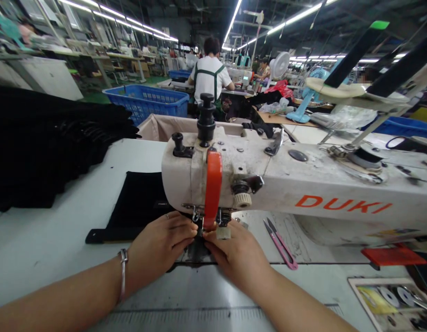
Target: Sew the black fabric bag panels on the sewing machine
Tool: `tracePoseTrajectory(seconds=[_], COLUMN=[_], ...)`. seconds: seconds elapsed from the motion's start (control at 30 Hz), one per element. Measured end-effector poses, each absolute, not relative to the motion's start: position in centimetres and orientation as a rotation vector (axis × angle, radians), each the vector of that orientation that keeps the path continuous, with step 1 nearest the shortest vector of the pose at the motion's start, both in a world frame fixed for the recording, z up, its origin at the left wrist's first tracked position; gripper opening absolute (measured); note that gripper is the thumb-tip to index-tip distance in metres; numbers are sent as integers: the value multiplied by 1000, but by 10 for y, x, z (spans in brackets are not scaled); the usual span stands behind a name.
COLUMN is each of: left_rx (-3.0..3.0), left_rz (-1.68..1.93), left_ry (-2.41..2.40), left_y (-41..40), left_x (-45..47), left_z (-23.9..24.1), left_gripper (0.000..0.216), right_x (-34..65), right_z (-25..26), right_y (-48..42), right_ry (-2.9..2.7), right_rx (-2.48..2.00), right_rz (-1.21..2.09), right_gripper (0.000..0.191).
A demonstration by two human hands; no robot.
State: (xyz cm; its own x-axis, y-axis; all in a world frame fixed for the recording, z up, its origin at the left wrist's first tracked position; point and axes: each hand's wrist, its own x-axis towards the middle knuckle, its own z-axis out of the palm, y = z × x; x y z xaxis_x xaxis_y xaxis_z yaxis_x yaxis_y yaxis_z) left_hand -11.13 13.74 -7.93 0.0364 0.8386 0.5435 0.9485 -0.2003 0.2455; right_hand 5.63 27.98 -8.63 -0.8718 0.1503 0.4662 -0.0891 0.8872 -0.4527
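A white sewing machine [185,180] with an orange guard [213,184] over its needle area stands in front of me. Black fabric [137,198] lies flat on the left of the bed, with a narrow band along its near edge. My left hand [161,244], a bracelet on its wrist, pinches the cloth just left of the presser foot. On the opposite side, my right hand [239,249] has closed fingertips on the fabric right by the foot. The needle point and the cloth beneath my fingers are mostly hidden.
Pink thread snips [282,244] lie right of my right hand. A large pile of black cloth [54,143] covers the table's left side. A bobbin tray [369,299] is at the lower right. Beyond are a blue basket [147,99] and a seated co-worker [209,69].
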Motion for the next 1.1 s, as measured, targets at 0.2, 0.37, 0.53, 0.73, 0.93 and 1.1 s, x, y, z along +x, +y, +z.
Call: tracePoseTrajectory(seconds=[0.2, 0.37, 0.53, 0.73, 0.93, 1.1], left_rx=[-2105, -2038, -2009, -1991, -1992, -1963], left_rz=[-900, -851, -854, -863, -847, -829], left_ry=[-1934, -2007, -2047, -2048, -2043, -2059], left_y=[143, 150, 152, 152, 152, 153], left_x=[-115, -120, -121, -121, -122, -123], left_z=[-82, -81, -82, -84, -86, -88], left_gripper=[22, 18, 19, 18, 18, 19], right_x=[53, 48, 46, 46, 45, 44], right_z=[-89, -91, -91, -92, -94, -94], right_y=[283, 285, 286, 285, 283, 283], right_ry=[-2540, -2536, -2564, -2583, -2580, -2575], right_rx=[-62, -115, -148, -178, -190, -220], right_rz=[600, 508, 500, 469, 448, 458], right_gripper=[14, 16, 19, 19, 18, 17])
